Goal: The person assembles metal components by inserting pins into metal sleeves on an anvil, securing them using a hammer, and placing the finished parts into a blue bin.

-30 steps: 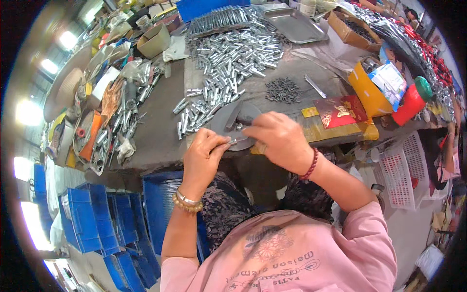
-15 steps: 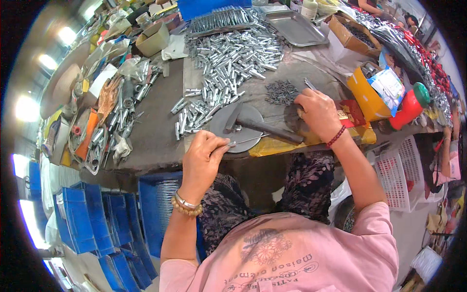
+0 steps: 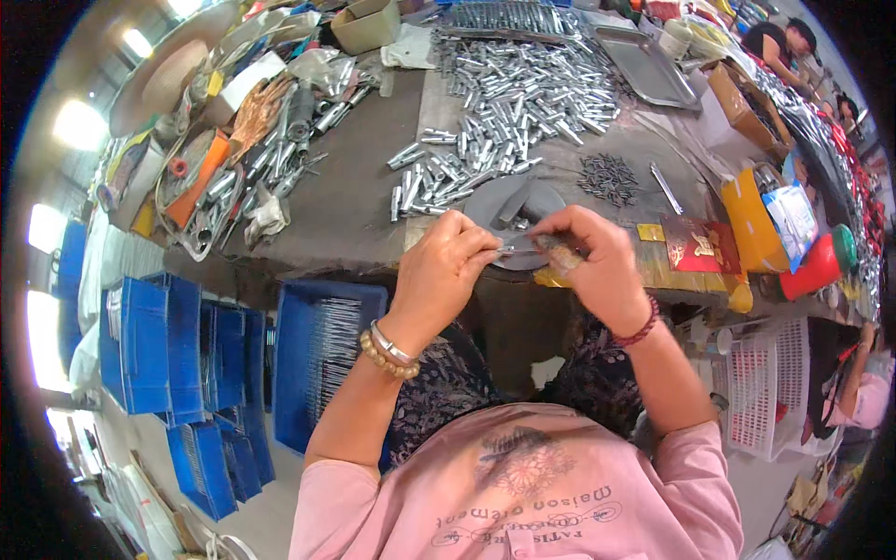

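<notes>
My left hand (image 3: 446,271) is closed in a pinch on a thin metal rod (image 3: 509,249), whose tip shows past the fingers. Close beside it, my right hand (image 3: 597,266) has thumb and fingertips drawn together at the rod's far end; what they hold, if anything, is too small to make out. Just beyond both hands lies a round grey metal plate (image 3: 483,203). A hammer (image 3: 541,203) rests on it, its handle partly hidden by my right hand. Short dark pins (image 3: 609,180) form a small pile farther right.
Silver metal tubes (image 3: 532,93) are heaped across the far middle. A small silver tool (image 3: 665,189) and a red packet (image 3: 695,245) lie right, near a yellow box (image 3: 754,219). Tools and gloves (image 3: 261,117) clutter the left. Blue bins (image 3: 322,373) stand below the table edge.
My right hand has come from beside the dark pin pile over to my left hand at the rod. The view has shifted, so the table appears farther right and higher.
</notes>
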Action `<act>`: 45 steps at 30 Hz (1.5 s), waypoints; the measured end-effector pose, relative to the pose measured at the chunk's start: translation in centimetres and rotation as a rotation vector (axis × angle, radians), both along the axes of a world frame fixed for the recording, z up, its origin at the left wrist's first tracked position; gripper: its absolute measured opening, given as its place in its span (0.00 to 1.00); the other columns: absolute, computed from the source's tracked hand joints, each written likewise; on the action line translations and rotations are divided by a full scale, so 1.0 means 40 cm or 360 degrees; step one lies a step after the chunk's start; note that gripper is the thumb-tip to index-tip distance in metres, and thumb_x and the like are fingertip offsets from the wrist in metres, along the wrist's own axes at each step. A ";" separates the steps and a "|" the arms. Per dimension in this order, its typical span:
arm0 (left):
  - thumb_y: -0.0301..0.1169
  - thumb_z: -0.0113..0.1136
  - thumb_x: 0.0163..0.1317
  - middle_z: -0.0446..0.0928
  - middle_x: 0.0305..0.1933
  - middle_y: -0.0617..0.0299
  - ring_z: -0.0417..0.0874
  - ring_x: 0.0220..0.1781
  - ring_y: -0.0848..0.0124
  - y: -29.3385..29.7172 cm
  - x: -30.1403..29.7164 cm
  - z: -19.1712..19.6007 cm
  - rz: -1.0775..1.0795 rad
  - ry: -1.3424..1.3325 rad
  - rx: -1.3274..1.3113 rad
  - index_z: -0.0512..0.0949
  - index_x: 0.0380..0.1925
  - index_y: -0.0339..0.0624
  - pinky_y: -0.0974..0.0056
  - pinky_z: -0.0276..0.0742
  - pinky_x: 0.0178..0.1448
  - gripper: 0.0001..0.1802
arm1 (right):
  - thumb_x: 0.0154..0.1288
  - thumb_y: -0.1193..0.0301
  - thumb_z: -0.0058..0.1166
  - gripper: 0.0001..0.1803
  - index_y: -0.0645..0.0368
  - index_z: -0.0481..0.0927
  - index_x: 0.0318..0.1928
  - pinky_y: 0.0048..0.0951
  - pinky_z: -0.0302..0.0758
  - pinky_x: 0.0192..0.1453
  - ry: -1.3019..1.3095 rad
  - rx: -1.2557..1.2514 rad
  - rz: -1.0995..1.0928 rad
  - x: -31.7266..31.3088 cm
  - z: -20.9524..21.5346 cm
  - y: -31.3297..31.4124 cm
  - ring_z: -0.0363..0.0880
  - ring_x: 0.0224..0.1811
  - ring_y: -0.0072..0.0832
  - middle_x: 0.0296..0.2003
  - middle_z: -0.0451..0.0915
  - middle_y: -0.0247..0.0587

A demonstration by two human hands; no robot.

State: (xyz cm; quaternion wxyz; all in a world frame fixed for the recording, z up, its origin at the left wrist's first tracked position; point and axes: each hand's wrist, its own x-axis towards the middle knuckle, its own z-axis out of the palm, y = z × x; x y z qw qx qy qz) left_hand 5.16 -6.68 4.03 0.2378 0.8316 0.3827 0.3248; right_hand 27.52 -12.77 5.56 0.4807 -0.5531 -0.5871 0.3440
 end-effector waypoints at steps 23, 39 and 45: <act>0.30 0.72 0.66 0.80 0.42 0.58 0.86 0.42 0.57 0.008 -0.003 -0.016 -0.0020 -0.0047 0.0089 0.88 0.42 0.43 0.56 0.81 0.46 0.06 | 0.55 0.74 0.69 0.29 0.54 0.85 0.61 0.46 0.75 0.65 -0.1331 0.0746 -0.0216 -0.004 0.018 -0.015 0.81 0.57 0.44 0.53 0.84 0.43; 0.25 0.72 0.66 0.79 0.40 0.60 0.84 0.42 0.66 0.015 0.000 -0.033 -0.0037 -0.0173 -0.0054 0.88 0.43 0.40 0.62 0.79 0.45 0.07 | 0.53 0.86 0.62 0.36 0.49 0.87 0.65 0.39 0.83 0.43 -0.1139 0.0703 -0.0157 0.026 -0.028 -0.125 0.85 0.40 0.41 0.43 0.79 0.42; 0.26 0.73 0.65 0.78 0.39 0.62 0.82 0.41 0.68 0.007 0.003 -0.017 -0.0014 -0.0146 -0.0099 0.89 0.42 0.39 0.63 0.78 0.46 0.07 | 0.60 0.83 0.59 0.31 0.48 0.87 0.63 0.45 0.82 0.43 -0.0870 0.0668 -0.0264 0.036 0.006 -0.075 0.84 0.41 0.50 0.44 0.80 0.46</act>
